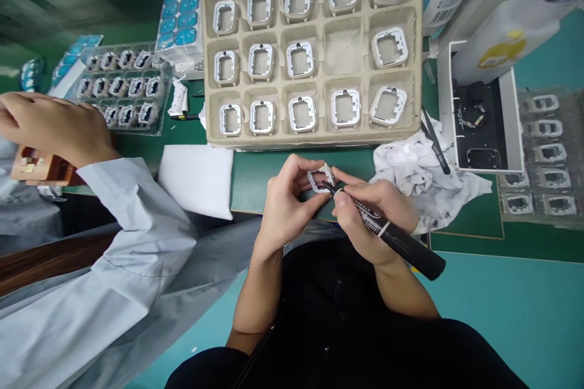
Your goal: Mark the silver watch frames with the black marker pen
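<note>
Near the table's front edge, my left hand (pixel 287 206) pinches a small white square frame (pixel 314 181) with rounded corners and an open middle. My right hand (pixel 374 212) grips a thick black marker (pixel 401 244), its dark tip at the inner edge of the frame. Whether the tip touches the frame I cannot tell. Some right-hand fingers reach the frame's far side. Just beyond my hands lies a beige moulded tray (pixel 314 140) with several similar white frames in its compartments; one compartment (pixel 344 53) in the middle row holds none.
A crumpled stained cloth (pixel 406 176) with black tweezers (pixel 437 148) lies right of my hands, beside a white box (pixel 486 166) and a bottle (pixel 506 30). A white foam sheet (pixel 197 179) lies left. A co-worker's hand (pixel 55 124) is over an orange fixture (pixel 43 167).
</note>
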### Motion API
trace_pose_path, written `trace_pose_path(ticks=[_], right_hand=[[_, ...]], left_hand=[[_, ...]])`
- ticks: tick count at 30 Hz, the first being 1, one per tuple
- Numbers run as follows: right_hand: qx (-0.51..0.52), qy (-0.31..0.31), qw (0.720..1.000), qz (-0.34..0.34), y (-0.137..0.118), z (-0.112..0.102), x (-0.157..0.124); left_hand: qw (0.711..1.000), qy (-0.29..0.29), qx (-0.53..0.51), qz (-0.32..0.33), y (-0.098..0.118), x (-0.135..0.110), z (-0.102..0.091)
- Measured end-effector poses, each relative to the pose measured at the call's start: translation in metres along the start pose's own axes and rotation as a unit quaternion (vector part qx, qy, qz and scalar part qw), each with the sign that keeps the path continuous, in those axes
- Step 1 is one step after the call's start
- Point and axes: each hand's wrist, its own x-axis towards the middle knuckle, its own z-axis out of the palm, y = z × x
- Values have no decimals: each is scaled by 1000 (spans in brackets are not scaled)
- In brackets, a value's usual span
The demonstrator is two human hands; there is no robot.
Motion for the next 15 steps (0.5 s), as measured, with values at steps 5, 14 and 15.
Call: trace_pose_path(ticks=[5,14,15], right_hand=[[-3,4,1000,7,-3,-1,7],[16,5,1000,22,-3,2,8],[15,4,1000,23,-3,2,8]], left_hand=[[1000,21,18,8,5,-3,7],[997,54,43,31,6,-6,17],[997,57,47,29,6,-6,17]])
